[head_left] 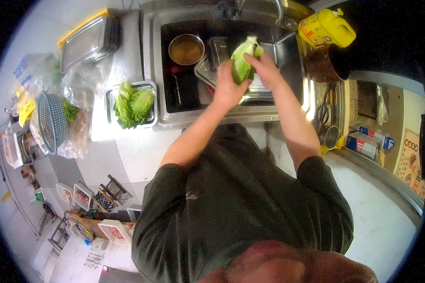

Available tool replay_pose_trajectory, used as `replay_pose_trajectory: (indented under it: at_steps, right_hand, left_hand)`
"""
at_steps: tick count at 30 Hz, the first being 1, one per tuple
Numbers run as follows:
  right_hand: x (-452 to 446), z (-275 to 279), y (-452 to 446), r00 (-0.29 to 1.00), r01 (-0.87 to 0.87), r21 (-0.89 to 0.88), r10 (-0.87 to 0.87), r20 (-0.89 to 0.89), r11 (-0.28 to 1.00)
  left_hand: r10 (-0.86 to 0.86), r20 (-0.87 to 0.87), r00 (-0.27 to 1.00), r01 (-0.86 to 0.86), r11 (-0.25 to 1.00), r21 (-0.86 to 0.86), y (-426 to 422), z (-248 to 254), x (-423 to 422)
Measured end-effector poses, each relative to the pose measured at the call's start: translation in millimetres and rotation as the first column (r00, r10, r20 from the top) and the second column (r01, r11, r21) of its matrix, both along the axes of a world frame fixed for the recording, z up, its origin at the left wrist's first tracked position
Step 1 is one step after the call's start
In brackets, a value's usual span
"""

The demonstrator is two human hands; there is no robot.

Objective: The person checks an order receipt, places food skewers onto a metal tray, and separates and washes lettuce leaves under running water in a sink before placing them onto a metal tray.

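Over the metal sink (152, 56), a pale green leafy vegetable (241, 66) is held up between my two hands. My left hand (229, 86) is wrapped round its lower left side. On the right side, my right hand (265, 70) grips it with thumb and fingers. Metal trays (206, 71) lie in the sink beneath my hands. A round pot (186, 49) with brownish contents sits at the sink's left. Beside the sink on the left, a metal tray (109, 104) holds green lettuce leaves (139, 104).
Stacked metal trays (84, 43) stand at the upper left, near plastic bags and a blue-grey basket (52, 123). A faucet (279, 12) is behind the sink. At the right are a yellow jug (323, 29), a brown pot (322, 63) and scissors (323, 113).
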State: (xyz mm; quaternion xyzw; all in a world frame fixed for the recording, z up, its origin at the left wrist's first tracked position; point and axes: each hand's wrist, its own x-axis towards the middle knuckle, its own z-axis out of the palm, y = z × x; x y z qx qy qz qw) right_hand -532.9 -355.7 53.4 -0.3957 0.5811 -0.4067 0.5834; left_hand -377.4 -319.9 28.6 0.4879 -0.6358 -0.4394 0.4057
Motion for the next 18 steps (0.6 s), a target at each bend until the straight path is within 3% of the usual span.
replay_pose_trajectory:
  at_steps: [3, 5, 7, 8, 10, 14, 18]
  right_hand:
    - [-6.8, -4.4, 3.2, 0.966, 0.154, 0.094, -0.170, 0.194, 0.984]
    - [-16.8, -13.0, 6.1, 0.882, 0.242, 0.173, -0.290, 0.372, 0.955]
    - [-27.9, -17.7, 6.1, 0.859, 0.204, 0.159, -0.254, 0.445, 0.966]
    - [-32.0, -20.7, 6.8, 0.844, 0.186, 0.153, -0.237, 0.482, 0.971]
    - [-33.5, -25.5, 7.0, 0.852, 0.189, 0.178, -0.251, 0.459, 0.966]
    - [-22.7, -16.3, 10.6, 0.883, 0.197, 0.200, -0.263, 0.389, 0.960]
    - [-11.5, -10.6, 14.5, 0.956, 0.158, 0.166, -0.193, 0.221, 0.973]
  left_hand:
    - [-0.049, 0.001, 0.999, 0.049, 0.983, -0.178, 3.1, 0.2, -1.3]
    - [-0.048, -0.088, 0.995, 0.034, 0.987, -0.156, -2.1, -1.3, 5.9]
    - [0.036, -0.116, 0.993, -0.051, 0.991, -0.126, -2.1, 5.3, 12.5]
    - [-0.008, -0.070, 0.998, 0.000, 0.992, -0.123, -4.3, 3.3, 16.6]
    - [-0.094, 0.023, 0.995, 0.096, 0.989, -0.114, -13.7, 0.3, 24.3]
    - [-0.059, 0.020, 0.998, 0.061, 0.992, -0.112, -20.2, -5.7, 27.8]
    - [0.088, 0.063, 0.994, -0.094, 0.989, 0.111, -24.6, 10.7, 31.3]
